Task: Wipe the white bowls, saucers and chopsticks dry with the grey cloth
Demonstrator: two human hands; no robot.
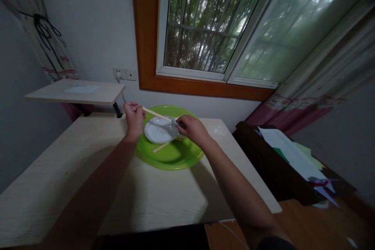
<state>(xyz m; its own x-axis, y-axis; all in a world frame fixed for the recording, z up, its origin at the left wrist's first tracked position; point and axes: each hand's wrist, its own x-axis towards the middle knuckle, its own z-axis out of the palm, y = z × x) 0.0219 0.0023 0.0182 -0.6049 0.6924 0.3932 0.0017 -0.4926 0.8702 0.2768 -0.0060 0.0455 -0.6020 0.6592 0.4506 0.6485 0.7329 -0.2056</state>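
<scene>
My left hand [134,121] is closed on one end of a thin, pale wooden stick [156,114], chopstick-like, held above a green basin [171,164]. My right hand [191,129] is closed around a small knife-like tool with a black handle [182,125]. Its greyish front part meets the far end of the stick. Below them a white dish [159,133] with a faint pattern sits in the basin. A second pale stick [161,147] lies in front of the dish, its right end running under another small object that my right hand partly hides.
The basin stands on a pale wooden table [170,195]. A raised shelf [58,93] with a paper label is at the back left, near a wall socket [118,73]. Behind is a window [211,23]. Papers [290,152] lie on dark furniture to the right.
</scene>
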